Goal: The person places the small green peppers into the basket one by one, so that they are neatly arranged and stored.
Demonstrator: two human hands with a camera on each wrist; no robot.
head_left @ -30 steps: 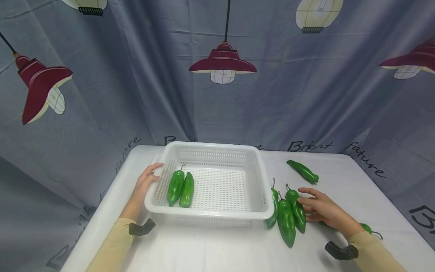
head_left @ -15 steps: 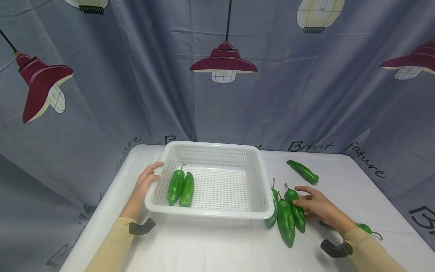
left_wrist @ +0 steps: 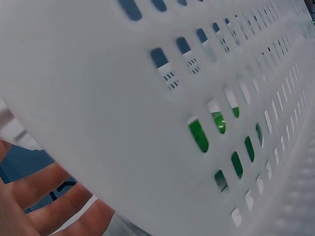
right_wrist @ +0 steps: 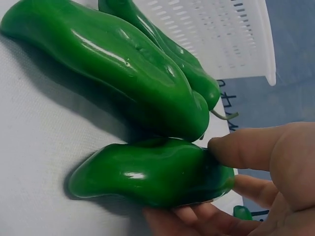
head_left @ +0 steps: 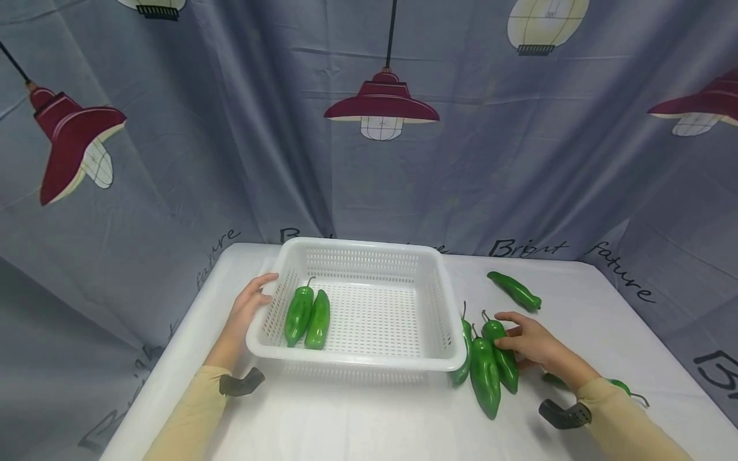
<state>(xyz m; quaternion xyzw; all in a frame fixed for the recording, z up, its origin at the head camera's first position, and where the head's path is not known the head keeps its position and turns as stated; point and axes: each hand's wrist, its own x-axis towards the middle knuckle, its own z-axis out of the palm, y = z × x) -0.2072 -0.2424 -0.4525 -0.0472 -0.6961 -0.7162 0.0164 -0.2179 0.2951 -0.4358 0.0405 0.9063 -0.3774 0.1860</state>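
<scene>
My left hand [head_left: 246,307] rests at the left rim of a white perforated plastic basket [head_left: 357,362], its fingers extended to the edge. In the left wrist view the fingers [left_wrist: 74,201] pass behind the rim, where their tips are hidden. Two green peppers [head_left: 298,317] lie inside at the basket's left. To the right of the basket, my right hand [head_left: 536,346] pinches the upper part of a green pepper [right_wrist: 147,174], thumb on one side and fingers on the other. Its tapered end lies close over the white cloth. Two more peppers [right_wrist: 113,69] lie alongside it.
Another green pepper [head_left: 515,290] lies farther back on the white-covered table [head_left: 369,422]. One more pepper [head_left: 619,385] is partly hidden under the right forearm. A grey-blue curtain [head_left: 259,160] printed with lamps hangs behind the table.
My right hand has moved left onto the nearest pepper, and its thumb and fingers have closed around it. The left hand and the basket have stayed in place.
</scene>
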